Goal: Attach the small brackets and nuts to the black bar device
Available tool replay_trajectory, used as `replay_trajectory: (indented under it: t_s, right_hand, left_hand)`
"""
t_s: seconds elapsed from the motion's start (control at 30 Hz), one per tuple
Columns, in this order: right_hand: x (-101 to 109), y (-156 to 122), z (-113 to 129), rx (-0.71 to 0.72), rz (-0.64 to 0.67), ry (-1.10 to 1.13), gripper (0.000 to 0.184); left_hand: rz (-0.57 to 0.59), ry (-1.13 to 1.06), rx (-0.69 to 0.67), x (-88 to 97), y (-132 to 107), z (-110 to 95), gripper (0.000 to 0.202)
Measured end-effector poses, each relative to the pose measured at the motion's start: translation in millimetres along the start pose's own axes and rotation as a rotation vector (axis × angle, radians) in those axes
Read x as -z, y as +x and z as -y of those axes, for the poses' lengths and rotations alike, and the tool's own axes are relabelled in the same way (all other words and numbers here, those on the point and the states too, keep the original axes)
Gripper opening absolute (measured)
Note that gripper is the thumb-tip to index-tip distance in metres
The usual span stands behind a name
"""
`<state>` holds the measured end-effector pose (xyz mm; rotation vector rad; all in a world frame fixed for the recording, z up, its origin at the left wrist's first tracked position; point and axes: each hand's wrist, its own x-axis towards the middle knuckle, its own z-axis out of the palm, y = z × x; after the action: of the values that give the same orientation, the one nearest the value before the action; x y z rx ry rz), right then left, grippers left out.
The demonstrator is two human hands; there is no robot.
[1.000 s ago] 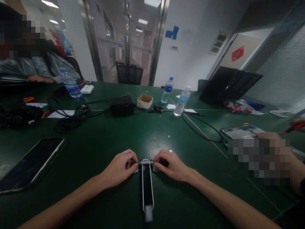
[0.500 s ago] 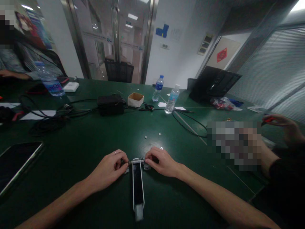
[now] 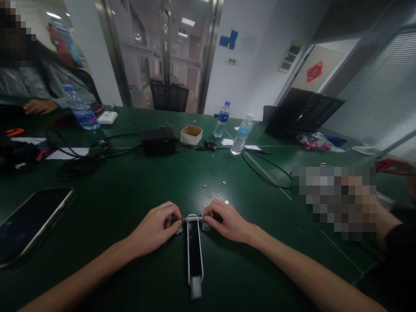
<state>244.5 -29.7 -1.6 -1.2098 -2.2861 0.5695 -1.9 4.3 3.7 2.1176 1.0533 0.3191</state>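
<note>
On the green table lies a long narrow device (image 3: 195, 251) with a dark top and white edges. Its near end carries a pale grey tab (image 3: 196, 287). A thin metal rod (image 3: 192, 219) runs crosswise at the far end. My left hand (image 3: 164, 222), a ring on one finger, pinches around the rod's left end. Around its right end the fingers of my right hand (image 3: 224, 219) are closed. Small grey parts under both hands are mostly hidden. Beyond my hands lie a few small rings, one a white washer (image 3: 226, 202) just past my right hand.
A large phone (image 3: 35, 223) lies at left. Farther back stand a black box (image 3: 158, 141), a small open carton (image 3: 191, 135), coiled cables (image 3: 79, 168) and water bottles (image 3: 242, 135). At right, a co-worker's arm (image 3: 386, 212) reaches over the table; another person sits far left.
The whole view has shifted, with things appearing farther right. Both my hands stay pinched at the rod's ends; the device keeps its place between them.
</note>
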Motion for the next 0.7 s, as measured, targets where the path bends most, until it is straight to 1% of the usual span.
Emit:
replay_trajectory:
  t_s: [0.1, 0.2, 0.37, 0.5, 0.7]
  right_hand:
    - [0.4, 0.5, 1.0, -0.003, 0.005, 0.002, 0.016]
    - [1.3, 0.3, 2.4, -0.014, -0.007, 0.015, 0.013]
    - [2.2, -0.4, 3.1, 0.009, 0.034, -0.010, 0.012]
    - [1.7, -1.2, 1.8, 0.003, 0.003, 0.009, 0.012]
    - [0.9, -1.4, -0.1, 0.024, 0.009, -0.001, 0.011]
  left_hand:
    - [-0.001, -0.004, 0.000, 0.4, -1.2, -1.7, 0.024]
    - [0.000, -0.003, 0.008, 0.4, -1.6, -2.0, 0.023]
    - [0.000, -0.027, 0.016, -0.7, -1.1, -1.1, 0.022]
    - [-0.012, -0.016, -0.004, -1.7, -0.2, 0.0, 0.020]
    - [-0.017, -0.013, -0.014, -1.4, -0.1, -0.9, 0.021]
